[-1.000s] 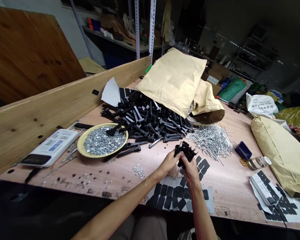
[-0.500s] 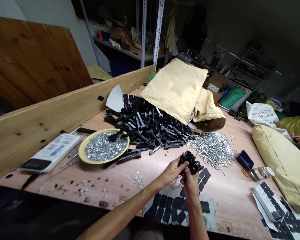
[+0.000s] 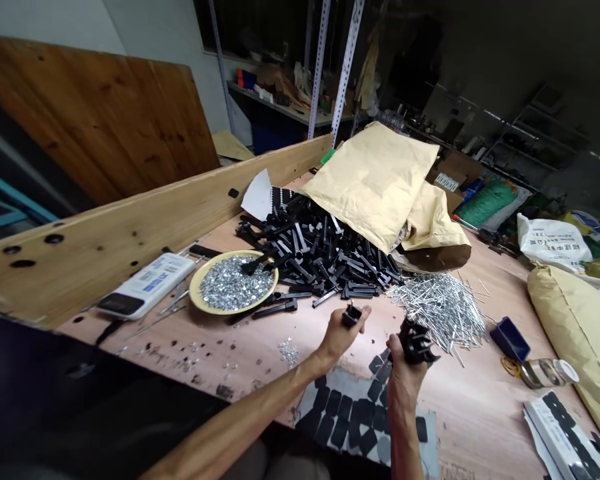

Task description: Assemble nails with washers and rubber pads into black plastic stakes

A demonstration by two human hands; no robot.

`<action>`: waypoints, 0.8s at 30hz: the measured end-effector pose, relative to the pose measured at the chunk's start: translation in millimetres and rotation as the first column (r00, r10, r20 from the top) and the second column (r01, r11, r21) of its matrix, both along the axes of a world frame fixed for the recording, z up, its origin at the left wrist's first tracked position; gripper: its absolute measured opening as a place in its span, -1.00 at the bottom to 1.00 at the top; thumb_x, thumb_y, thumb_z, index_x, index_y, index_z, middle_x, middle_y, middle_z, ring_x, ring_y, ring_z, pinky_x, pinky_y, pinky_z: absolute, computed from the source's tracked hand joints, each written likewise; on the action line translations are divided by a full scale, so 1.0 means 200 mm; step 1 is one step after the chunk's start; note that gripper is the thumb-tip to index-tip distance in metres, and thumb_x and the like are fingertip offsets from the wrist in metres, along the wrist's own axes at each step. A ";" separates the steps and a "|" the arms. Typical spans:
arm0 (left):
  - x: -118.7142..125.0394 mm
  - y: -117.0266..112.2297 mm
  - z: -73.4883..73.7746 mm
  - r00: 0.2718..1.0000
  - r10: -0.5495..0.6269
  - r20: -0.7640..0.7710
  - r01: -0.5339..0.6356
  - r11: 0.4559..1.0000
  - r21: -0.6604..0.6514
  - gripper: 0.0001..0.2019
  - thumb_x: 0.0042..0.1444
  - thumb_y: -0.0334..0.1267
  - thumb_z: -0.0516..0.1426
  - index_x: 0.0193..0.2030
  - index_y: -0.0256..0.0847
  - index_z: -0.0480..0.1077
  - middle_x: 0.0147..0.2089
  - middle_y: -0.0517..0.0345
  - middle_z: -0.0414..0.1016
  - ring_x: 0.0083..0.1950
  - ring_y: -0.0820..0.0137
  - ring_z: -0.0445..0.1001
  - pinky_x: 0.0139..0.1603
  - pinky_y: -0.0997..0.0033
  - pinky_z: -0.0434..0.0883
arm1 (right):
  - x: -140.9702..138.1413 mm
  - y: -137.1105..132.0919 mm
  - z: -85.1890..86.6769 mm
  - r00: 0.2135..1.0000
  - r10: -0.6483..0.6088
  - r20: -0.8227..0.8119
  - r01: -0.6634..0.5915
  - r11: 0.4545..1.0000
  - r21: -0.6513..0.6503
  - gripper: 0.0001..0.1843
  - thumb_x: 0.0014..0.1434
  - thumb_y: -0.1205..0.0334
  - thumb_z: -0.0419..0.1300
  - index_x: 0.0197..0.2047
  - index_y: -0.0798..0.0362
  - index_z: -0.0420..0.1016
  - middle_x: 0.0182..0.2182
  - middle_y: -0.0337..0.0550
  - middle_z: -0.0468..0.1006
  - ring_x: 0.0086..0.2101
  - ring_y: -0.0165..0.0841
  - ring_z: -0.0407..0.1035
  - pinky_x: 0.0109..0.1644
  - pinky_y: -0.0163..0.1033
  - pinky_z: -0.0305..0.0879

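My left hand (image 3: 341,333) is closed around one black plastic part (image 3: 351,315), whose squared end pokes out above the fingers. A bundle of several black plastic parts (image 3: 416,341) fills my right hand (image 3: 405,370), which grips it from below. The two hands are apart, both raised over the front of the table. Beyond them lies a big heap of similar black parts (image 3: 310,250). To its right is a pile of thin metal pins (image 3: 440,310). Below the hands, dark rounded pads (image 3: 345,410) lie in rows on a grey sheet.
On the left, a yellow bowl (image 3: 195,297) holds small metal pieces, beside a white box (image 3: 147,283). A wooden board (image 3: 180,210) edges the table. Paper sacks (image 3: 375,180) cover the heap's back. Right of the pins are a blue tray (image 3: 510,339) and a jar (image 3: 540,373).
My hands have moved apart: the left now holds one black part, and the right has the bundle further right. The view has shifted, so the table appears further right.
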State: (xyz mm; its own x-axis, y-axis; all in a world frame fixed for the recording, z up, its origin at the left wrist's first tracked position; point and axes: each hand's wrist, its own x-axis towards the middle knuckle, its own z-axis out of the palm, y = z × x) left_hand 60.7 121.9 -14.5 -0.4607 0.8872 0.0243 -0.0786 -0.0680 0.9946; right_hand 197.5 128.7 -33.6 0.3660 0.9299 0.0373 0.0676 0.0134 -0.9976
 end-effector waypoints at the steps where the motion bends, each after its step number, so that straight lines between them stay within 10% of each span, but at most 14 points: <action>1: -0.01 0.00 0.00 1.000 0.004 0.001 -0.004 1.000 0.012 -0.50 -0.02 0.08 0.12 -0.80 -0.16 0.16 -0.75 0.27 0.21 -0.64 0.49 0.24 -0.47 0.45 0.28 | -0.01 0.00 0.01 1.000 0.008 -0.012 -0.008 1.000 -0.002 -0.59 -0.28 0.06 0.41 -0.38 0.16 0.52 -0.48 -0.13 0.58 -0.46 -0.29 0.45 -0.41 -0.24 0.37; 12: -0.05 0.02 -0.08 0.980 -0.104 -0.168 0.111 0.993 0.030 -0.73 -0.13 -0.08 0.26 -0.60 -0.20 0.36 -0.53 0.19 0.40 -0.45 0.41 0.35 -0.39 0.47 0.28 | -0.07 -0.01 0.01 0.995 0.059 -0.083 -0.062 0.998 -0.030 -0.58 -0.23 0.07 0.41 -0.34 0.19 0.51 -0.48 -0.13 0.57 -0.49 -0.33 0.45 -0.35 -0.20 0.44; 24: -0.14 0.08 -0.12 0.947 0.082 0.311 -0.055 0.994 -0.096 -0.53 -0.12 0.07 0.19 -0.76 -0.20 0.15 -0.77 0.39 0.04 -0.72 0.62 0.00 -0.64 0.51 0.05 | -0.09 0.01 -0.07 0.996 0.044 -0.080 -0.051 0.995 -0.088 -0.57 -0.21 0.08 0.41 -0.31 0.14 0.43 -0.55 -0.24 0.52 -0.53 -0.36 0.44 -0.43 -0.26 0.46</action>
State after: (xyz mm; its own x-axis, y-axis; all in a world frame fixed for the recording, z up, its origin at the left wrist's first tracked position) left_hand 32.3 137.2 -38.9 -0.4927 0.8456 -0.2055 -0.3859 -0.0006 0.9226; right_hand 179.2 131.0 -46.9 0.3197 0.9446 -0.0742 -0.0087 -0.0754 -0.9971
